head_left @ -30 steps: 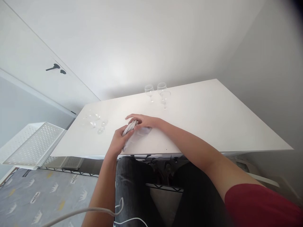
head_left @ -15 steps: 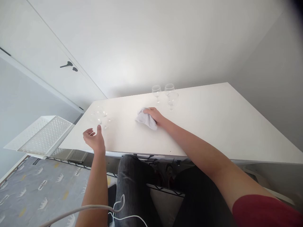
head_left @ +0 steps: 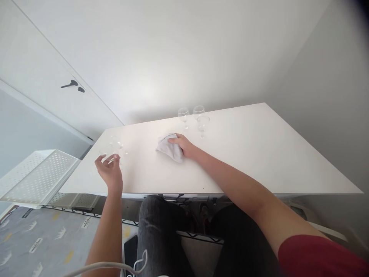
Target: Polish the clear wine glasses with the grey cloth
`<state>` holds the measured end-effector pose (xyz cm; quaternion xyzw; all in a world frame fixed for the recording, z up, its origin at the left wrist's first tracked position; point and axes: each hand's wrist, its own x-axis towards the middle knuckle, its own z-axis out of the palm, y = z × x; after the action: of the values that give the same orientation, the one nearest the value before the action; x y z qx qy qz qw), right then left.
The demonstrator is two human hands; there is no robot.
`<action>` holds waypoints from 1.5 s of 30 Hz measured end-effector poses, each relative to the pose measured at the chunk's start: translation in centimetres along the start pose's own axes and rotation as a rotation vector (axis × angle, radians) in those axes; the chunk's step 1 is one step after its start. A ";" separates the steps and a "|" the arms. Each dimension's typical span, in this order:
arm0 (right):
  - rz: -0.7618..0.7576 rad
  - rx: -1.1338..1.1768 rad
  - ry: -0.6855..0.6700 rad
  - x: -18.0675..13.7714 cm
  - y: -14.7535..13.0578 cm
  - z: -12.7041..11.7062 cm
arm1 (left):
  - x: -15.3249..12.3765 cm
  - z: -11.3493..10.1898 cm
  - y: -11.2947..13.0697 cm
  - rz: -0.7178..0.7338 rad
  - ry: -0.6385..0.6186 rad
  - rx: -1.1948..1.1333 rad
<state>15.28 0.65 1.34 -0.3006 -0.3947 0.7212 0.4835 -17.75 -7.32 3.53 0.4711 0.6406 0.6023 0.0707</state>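
My right hand [head_left: 183,145] grips a folded whitish cloth [head_left: 170,149] on the white table [head_left: 245,154], thumb on top. My left hand [head_left: 108,169] is raised at the table's left end with its fingers curved and apart. Its fingertips are beside a group of clear stemmed glasses [head_left: 115,143]; whether they touch one is hard to make out, as the glass is faint and partly behind the hand. Beyond the cloth, near the wall, three clear stemmed glasses [head_left: 183,114] stand upright close together.
A white perforated rack [head_left: 37,177] adjoins the table's left end. Below it lies a grey patterned sheet [head_left: 52,238]. A white cable [head_left: 106,264] crosses near my left forearm, and a dark phone-like object [head_left: 131,250] lies beside my leg. A door with a black handle [head_left: 69,84] is at the back left.
My left hand has moved closer to the left glasses and its fingers have curled in more. The right hand still holds the cloth at about the same spot. The view has shifted slightly right.
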 end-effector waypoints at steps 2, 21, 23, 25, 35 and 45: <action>-0.116 -0.088 0.061 0.4 0.3 -0.2 | -1.6 1.5 1.1 0.139 -0.105 0.090; -0.337 -0.646 -0.032 -1.4 -0.3 -1.0 | 0.8 16.8 0.7 1.193 -0.473 0.324; -0.357 -0.725 -0.073 -1.5 -0.7 -1.3 | 0.7 16.9 0.7 1.222 -0.492 0.307; -0.372 -0.713 -0.101 -1.5 -1.1 -1.4 | 0.7 16.9 0.7 1.171 -0.526 0.308; -0.324 -0.711 0.132 -1.5 -1.7 -1.2 | 0.2 17.4 0.8 0.799 -0.608 0.279; -0.325 -1.027 0.103 -2.4 -2.3 -1.7 | -0.6 17.6 1.8 0.804 -0.733 0.328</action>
<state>18.59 -0.61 2.53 -0.4681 -0.7137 0.3359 0.3984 -4.93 4.35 0.10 0.8609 0.4297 0.2715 -0.0206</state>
